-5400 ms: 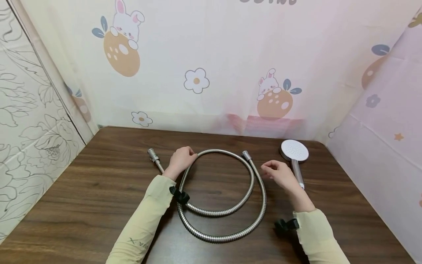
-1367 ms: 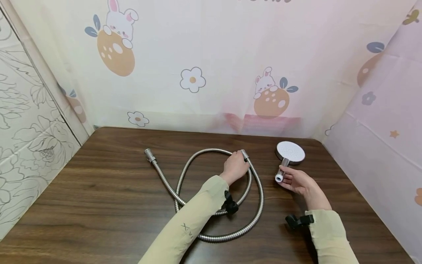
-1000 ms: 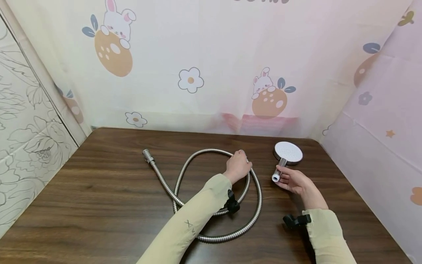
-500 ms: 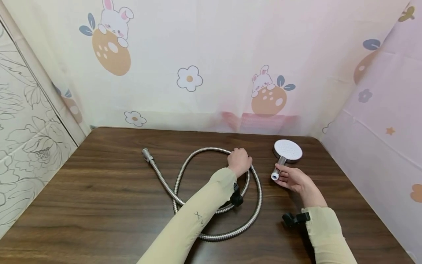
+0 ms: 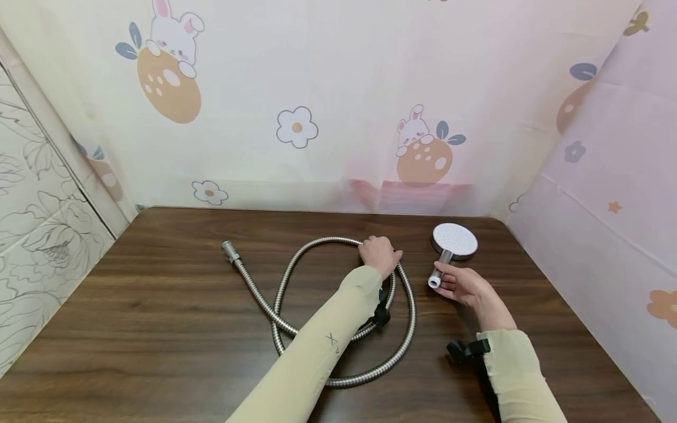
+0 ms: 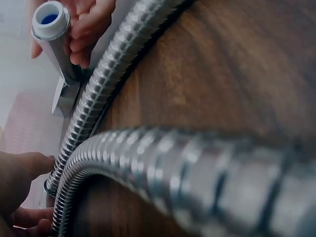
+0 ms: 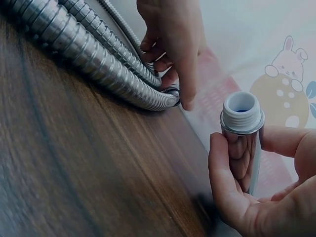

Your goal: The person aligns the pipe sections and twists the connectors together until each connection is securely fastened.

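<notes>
A silver metal shower hose [image 5: 281, 276] lies looped on the table, its left end fitting [image 5: 230, 251] pointing to the back left. My left hand [image 5: 379, 256] reaches across to the hose's other end, covering it in the head view. In the left wrist view, thumb and fingers sit on either side of the hose near its collar [image 6: 48, 188]. My right hand [image 5: 468, 288] grips the handle of a shower head [image 5: 455, 239] with a round white face. The handle's white threaded end [image 7: 243, 111] points towards me, lifted, with a hollow opening.
The dark wooden table [image 5: 132, 329] runs back to a patterned cloth backdrop [image 5: 238, 106]. Another cloth [image 5: 592, 235] closes off the right side. Black wrist mounts [image 5: 468, 349] hang close over the table at both sleeves.
Since the oldest frame, my left hand has gone from the loop's left side to the right hose end. My right hand has taken the shower head's handle and swung it leftwards, tilting it up.
</notes>
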A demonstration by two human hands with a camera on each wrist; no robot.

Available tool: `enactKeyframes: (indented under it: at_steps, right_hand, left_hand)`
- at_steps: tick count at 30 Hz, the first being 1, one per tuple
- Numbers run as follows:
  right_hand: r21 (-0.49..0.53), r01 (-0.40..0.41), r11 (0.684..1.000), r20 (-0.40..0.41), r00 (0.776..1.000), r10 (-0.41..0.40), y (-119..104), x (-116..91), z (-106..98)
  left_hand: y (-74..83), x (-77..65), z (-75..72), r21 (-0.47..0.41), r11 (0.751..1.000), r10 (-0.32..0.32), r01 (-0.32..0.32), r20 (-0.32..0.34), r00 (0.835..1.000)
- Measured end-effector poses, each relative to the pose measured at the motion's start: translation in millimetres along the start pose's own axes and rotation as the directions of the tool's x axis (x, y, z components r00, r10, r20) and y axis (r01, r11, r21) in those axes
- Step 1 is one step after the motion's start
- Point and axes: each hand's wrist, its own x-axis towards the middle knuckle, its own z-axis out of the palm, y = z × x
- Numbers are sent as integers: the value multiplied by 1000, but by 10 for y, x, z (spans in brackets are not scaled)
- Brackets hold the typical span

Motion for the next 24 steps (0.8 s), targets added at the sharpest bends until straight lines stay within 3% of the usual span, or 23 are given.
enactKeyframes:
  at_steps: [7,11,16,19,24]
  right_hand:
    - [33,6,999,0,1000,-6,21,-2,46]
    - [71,5,997,-4,1000,-5,27,10,69]
    - [225,-18,974,12,1000,16,20,23,85]
    - [310,-18,951,25,1000,10,14,26,100]
    - [345,-1,939,26,1000,-8,10,27,117]
  left_hand:
    - [-33,14,1,-66,998,-13,14,15,1000]
    - [-48,8,-16,-165,986,-24,28,24,999]
    - [-68,-1,-53,-355,932,-60,74,50,997]
    - [-76,-2,-80,-411,909,-52,72,61,997]
    - [-103,-6,-96,-482,874,-32,61,67,997]
